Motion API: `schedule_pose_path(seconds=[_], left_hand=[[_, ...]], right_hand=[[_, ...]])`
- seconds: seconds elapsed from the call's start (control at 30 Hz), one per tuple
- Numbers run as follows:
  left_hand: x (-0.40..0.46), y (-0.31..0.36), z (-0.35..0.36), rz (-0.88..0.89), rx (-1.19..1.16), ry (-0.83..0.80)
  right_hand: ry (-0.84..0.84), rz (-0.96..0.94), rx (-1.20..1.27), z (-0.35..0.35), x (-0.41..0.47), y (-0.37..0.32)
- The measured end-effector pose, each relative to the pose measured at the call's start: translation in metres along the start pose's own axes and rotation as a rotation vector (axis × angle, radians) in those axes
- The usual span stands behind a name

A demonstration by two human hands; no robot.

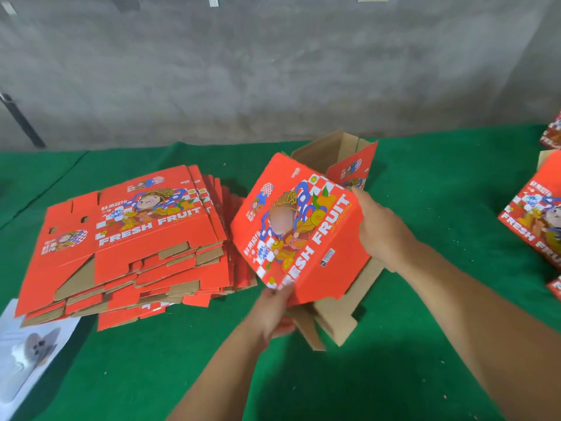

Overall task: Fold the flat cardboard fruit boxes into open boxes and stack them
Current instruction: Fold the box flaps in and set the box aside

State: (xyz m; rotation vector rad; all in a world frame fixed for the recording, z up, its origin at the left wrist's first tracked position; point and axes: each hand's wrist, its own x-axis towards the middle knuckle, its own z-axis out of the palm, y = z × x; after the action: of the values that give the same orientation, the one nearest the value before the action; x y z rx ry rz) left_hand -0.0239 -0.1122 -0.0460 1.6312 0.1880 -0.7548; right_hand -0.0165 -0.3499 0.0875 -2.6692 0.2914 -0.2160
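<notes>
So the box being worked on [299, 229] is up off the bench [425, 375], tilted, already popped from flat into a tube shape, with the brown bottom flaps [337, 311] hanging loose underneath toward the person. Left hand [274, 314] has its fingers curled round the near lower edge of the printed panel, right hand [379, 226] has its fingers wrapped over the far right corner, so both are holding the box, not spread wide. My guess is the step now is squaring it up and closing the bottom. Tip: get the corners properly square before touching the flaps, otherwise the tabs won't line up and you'll crease the cardboard. Then I'd fold the small flaps first and the locking ones last. The stack of flat boxes [130, 244] sits just to the left on the green cover, and finished boxes [537, 220] are well off to the right edge, so that's likely where it goes after.
</notes>
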Motion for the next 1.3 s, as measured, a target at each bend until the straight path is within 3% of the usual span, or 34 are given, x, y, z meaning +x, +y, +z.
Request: schedule_pose_path(seconds=[0.07,0.13,0.2,0.3,0.37,0.47,0.57,0.67,0.73,0.93,1.17,1.3], left_hand=[[-0.009,-0.003,0.023,-0.033,0.095,-0.202],[-0.012,0.006,0.038,0.143,0.201,-0.255],[-0.015,0.025,0.044,0.465,0.236,-0.112],[-0.018,0.055,0.030,0.798,0.280,0.293],[-0.020,0.076,0.011,0.891,0.470,0.518],[-0.024,0.111,-0.005,1.015,0.736,0.689],[-0.025,0.133,-0.005,1.001,0.852,0.633],[-0.029,0.142,-0.002,0.981,0.715,0.605],[-0.031,0.147,0.000,0.985,0.672,0.668],[-0.033,0.166,0.029,0.930,0.657,0.838],[-0.028,0.160,0.059,0.934,0.360,0.809],[-0.032,0.153,0.072,1.039,0.188,0.804]], right_hand=[[0.061,0.019,-0.102,-0.008,0.001,-0.014],[0.100,-0.048,-0.226,-0.013,0.000,-0.029],[0.145,-0.179,-0.290,-0.015,-0.002,-0.043],[0.231,-0.380,-0.423,-0.020,-0.005,-0.054],[0.294,-0.460,-0.516,-0.023,-0.003,-0.059],[0.419,-0.543,-0.468,-0.022,-0.003,-0.064],[0.428,-0.602,-0.395,-0.017,-0.002,-0.067],[0.451,-0.581,-0.278,-0.009,0.001,-0.064],[0.539,-0.538,-0.210,-0.006,0.003,-0.060],[0.807,-0.187,-0.048,0.003,-0.012,-0.065],[0.617,-0.101,0.051,0.010,-0.005,-0.066],[0.470,-0.256,0.467,0.001,-0.003,-0.069]])
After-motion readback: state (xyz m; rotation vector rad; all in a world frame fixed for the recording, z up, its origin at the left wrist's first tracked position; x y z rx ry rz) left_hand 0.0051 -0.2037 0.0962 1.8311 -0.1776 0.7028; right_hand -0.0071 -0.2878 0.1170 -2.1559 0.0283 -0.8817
